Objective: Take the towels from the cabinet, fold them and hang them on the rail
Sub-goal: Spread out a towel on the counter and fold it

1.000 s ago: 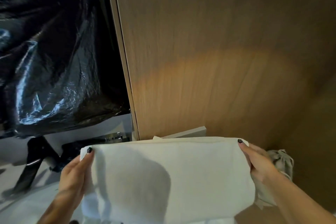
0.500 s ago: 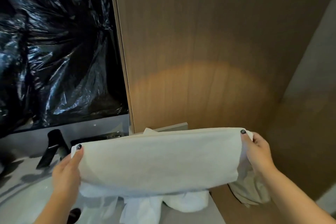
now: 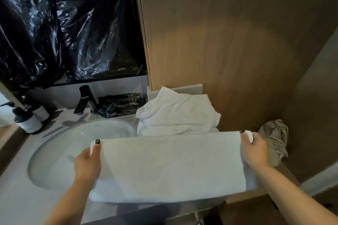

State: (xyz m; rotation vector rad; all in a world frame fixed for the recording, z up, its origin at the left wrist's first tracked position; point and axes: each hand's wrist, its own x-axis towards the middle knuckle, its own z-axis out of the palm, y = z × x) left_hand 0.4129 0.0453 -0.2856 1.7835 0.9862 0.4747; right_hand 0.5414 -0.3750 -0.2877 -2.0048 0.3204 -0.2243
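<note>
The white towel is stretched flat over the front edge of the counter, partly over the sink. The left hand and right hand each pinch a far corner, fingers clamped on the cloth. This looks like the folding step. Next, fold it again, then carry it to the rail, which is not in view. A towel pile crowds the back; the front is open.

Lighting dim overall; 1 warm oval pool of light on the wood panel; sharp white glints on the black plastic sheet; soft shadows under the soap bottles; wide-angle bending at edges; mild softness throughout; corners darkest.
</note>
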